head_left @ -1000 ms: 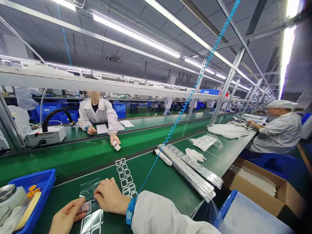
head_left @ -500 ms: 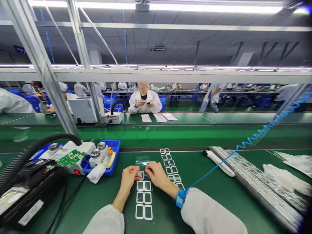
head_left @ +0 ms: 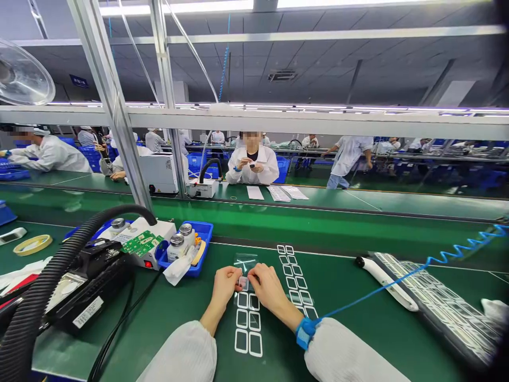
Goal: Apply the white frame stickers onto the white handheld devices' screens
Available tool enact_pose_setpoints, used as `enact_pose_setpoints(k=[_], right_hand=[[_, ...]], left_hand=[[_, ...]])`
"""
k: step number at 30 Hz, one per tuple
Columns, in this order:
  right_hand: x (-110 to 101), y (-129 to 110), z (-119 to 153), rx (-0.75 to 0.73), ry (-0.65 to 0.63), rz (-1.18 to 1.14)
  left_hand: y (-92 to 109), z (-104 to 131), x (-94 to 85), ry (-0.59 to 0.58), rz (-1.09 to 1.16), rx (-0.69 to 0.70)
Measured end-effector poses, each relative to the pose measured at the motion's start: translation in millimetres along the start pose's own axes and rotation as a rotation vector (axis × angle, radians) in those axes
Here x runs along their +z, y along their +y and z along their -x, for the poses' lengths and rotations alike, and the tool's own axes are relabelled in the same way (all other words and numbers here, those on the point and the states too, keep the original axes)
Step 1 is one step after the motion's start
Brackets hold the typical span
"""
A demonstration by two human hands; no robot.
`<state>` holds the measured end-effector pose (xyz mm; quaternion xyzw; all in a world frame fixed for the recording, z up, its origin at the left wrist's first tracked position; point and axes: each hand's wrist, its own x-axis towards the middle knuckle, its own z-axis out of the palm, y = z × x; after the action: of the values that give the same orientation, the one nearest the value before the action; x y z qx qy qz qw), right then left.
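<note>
On the green bench in front of me lies a clear film strip with paired white rectangular frames [head_left: 242, 318]. Over its far end my left hand [head_left: 227, 285] is closed in a pinch on a small white-rimmed clear piece [head_left: 243, 284], and a fingertip shows pinkish through it. My right hand [head_left: 263, 284], a blue wrist strap [head_left: 305, 332] behind it, is also closed, thumb against fingers, just right of that piece; what it pinches is hidden. Bare clear film [head_left: 246, 260] extends beyond both hands. To the right runs a second strip of white frames [head_left: 294, 276].
At left are a blue tray [head_left: 204, 233] with bottles, a white box [head_left: 159, 233] with a green circuit board, and a black hose [head_left: 43, 281]. A white handheld tool [head_left: 392, 284] and stacked frame sheets [head_left: 433, 297] lie right. A blue coiled cord [head_left: 457, 255] crosses there. A co-worker [head_left: 252, 162] sits opposite.
The view has swung left, so the bench items appear further right and more of the left side shows. Both hands stay pinched at the strip's far end, with little visible movement.
</note>
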<state>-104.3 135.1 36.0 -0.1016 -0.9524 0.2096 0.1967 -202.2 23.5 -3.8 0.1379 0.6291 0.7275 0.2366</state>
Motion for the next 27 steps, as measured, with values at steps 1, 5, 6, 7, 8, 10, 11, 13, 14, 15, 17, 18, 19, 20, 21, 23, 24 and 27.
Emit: enact_pose_setpoints(k=[1,5,6,7,8,10,11,13,14,15,17,18,19,20,21,23,24,27], right_hand=[[0.4,0.6,-0.3,0.001,0.0,-0.002],[4.1,4.7,-3.3,-0.015,-0.009,-0.031],[5.2,5.4,-3.8,-0.022,-0.009,-0.036],[6.0,5.5,-3.8,-0.032,-0.006,-0.038],[6.3,4.8,-3.0,-0.045,-0.001,-0.038],[5.2,0.9,1.7,-0.09,0.011,-0.029],[3.8,-1.8,5.3,-0.122,0.016,-0.02],[-0.8,-6.0,13.7,-0.18,0.035,0.004],[-3.9,-5.9,17.6,-0.193,0.051,0.018],[-7.8,-3.2,21.0,-0.19,0.075,0.034],[-19.3,12.3,26.2,-0.131,0.152,0.065],[-27.7,25.3,28.5,-0.083,0.202,0.082],[-38.4,41.5,30.9,-0.029,0.257,0.1],[-51.4,60.1,33.6,0.027,0.314,0.117],[-66.9,80.1,37.0,0.083,0.373,0.135],[-103.4,120.4,46.8,0.171,0.478,0.163],[-122.9,138.6,53.6,0.215,0.538,0.176],[-172.0,176.2,81.8,0.308,0.702,0.211]], left_hand=[[0.0,0.2,0.0,-0.001,-0.002,0.001],[2.4,1.3,1.1,0.001,-0.006,0.0],[3.3,1.5,1.4,0.005,-0.008,0.001],[4.1,1.7,1.6,0.008,-0.011,0.003],[5.0,1.9,1.5,0.009,-0.016,0.004],[6.5,2.6,0.6,0.006,-0.029,0.002],[7.2,2.9,-0.4,0.002,-0.037,0.0],[8.2,2.9,-3.4,-0.003,-0.053,-0.004],[8.5,2.5,-5.2,-0.005,-0.061,-0.007],[8.6,1.6,-7.2,-0.006,-0.07,-0.011],[8.2,-0.7,-10.8,-0.01,-0.086,-0.017],[7.6,-1.8,-12.1,-0.01,-0.093,-0.016],[6.9,-2.7,-13.1,-0.008,-0.099,-0.013],[6.1,-3.3,-13.7,-0.003,-0.105,-0.007],[5.2,-3.9,-13.8,0.005,-0.109,0.001],[3.5,-5.1,-12.8,0.024,-0.109,0.02],[2.8,-6.1,-11.9,0.034,-0.105,0.03],[2.4,-9.7,-8.3,0.076,-0.087,0.064]])
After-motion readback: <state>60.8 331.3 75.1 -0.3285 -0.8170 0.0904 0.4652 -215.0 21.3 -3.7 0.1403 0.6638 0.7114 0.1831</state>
